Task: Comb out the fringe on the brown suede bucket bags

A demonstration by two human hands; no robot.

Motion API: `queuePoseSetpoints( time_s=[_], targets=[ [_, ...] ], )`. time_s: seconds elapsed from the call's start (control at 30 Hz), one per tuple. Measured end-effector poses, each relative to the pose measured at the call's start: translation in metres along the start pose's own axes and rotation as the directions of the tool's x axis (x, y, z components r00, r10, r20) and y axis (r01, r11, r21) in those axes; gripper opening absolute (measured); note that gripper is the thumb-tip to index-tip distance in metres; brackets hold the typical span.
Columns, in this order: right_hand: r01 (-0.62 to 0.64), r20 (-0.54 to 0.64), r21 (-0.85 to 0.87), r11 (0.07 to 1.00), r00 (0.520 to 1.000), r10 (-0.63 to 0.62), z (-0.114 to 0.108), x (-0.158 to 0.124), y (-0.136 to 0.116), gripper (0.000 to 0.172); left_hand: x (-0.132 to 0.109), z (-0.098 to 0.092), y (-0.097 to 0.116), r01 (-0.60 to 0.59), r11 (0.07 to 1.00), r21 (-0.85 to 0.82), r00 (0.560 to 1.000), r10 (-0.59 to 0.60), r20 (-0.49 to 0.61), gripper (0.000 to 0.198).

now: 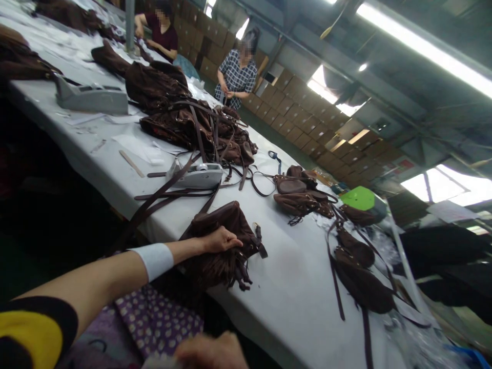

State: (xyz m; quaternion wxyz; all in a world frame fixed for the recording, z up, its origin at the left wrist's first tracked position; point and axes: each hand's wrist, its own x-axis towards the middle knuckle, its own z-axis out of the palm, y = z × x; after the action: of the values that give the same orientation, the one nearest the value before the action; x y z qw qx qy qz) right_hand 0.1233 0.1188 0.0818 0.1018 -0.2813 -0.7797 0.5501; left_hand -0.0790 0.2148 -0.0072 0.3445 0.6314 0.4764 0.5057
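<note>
The left arm reaches in from the near left, nearly straight, a yellow-and-black sleeve at the upper arm and a white band around the forearm. Its left hand is curled tight, knuckles up, gripping a brown bag by its upper part. The right hand is low and near, blurred and cut off, so I cannot tell whether it is spread or closed. Purple flowered cloth shows below the left arm.

The bag sits at the near edge of the table, soft and creased, with tassels and a small buckled tab on its right side. Brown straps run off to its left, past a grey tape dispenser.

The table is covered in white. Farther left lie a flat stick, a second dispenser and a big heap of bags; to the right are more small bags and a green-topped box.

Across the table, one person in a checked shirt and another in dark red work before stacked cartons, under a long lamp.
</note>
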Motion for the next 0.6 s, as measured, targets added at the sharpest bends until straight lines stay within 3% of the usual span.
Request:
queuePoseSetpoints(
  time_s=[0.13, 0.2, 0.27, 0.37, 0.47, 0.6],
  targets=[
    [-0.075, -0.271, -0.018, 0.997, 0.960, 0.067, -0.023, 0.016, 0.006, 0.029, -0.014, -0.018, 0.018, 0.020, 0.999, -0.039, 0.964, -0.009, 0.267, 0.055],
    [-0.086, -0.321, -0.075, 0.993, 0.945, 0.058, -0.034, 0.032, 0.013, 0.026, -0.022, -0.035, 0.033, 0.017, 0.999, -0.042, 0.925, 0.000, 0.379, 0.049],
    [-0.073, -0.334, -0.177, 0.981, 0.943, 0.010, -0.038, 0.048, 0.018, 0.022, -0.023, -0.053, 0.045, 0.015, 1.000, -0.012, 0.939, -0.010, 0.343, 0.042],
    [-0.048, -0.373, -0.341, 0.939, 0.924, -0.088, -0.037, 0.070, 0.021, 0.021, -0.011, -0.069, 0.051, 0.020, 0.997, 0.075, 0.985, -0.033, 0.172, 0.033],
    [0.008, -0.364, -0.489, 0.872, 0.907, -0.213, -0.034, 0.091, 0.022, 0.022, 0.003, -0.072, 0.039, 0.036, 0.991, 0.132, 0.991, -0.052, 0.124, 0.025],
    [0.040, -0.282, -0.626, 0.778, 0.920, -0.274, -0.027, 0.115, 0.023, 0.026, 0.007, -0.077, 0.013, 0.137, 0.981, 0.138, 0.986, -0.148, 0.072, 0.048]
  ],
)
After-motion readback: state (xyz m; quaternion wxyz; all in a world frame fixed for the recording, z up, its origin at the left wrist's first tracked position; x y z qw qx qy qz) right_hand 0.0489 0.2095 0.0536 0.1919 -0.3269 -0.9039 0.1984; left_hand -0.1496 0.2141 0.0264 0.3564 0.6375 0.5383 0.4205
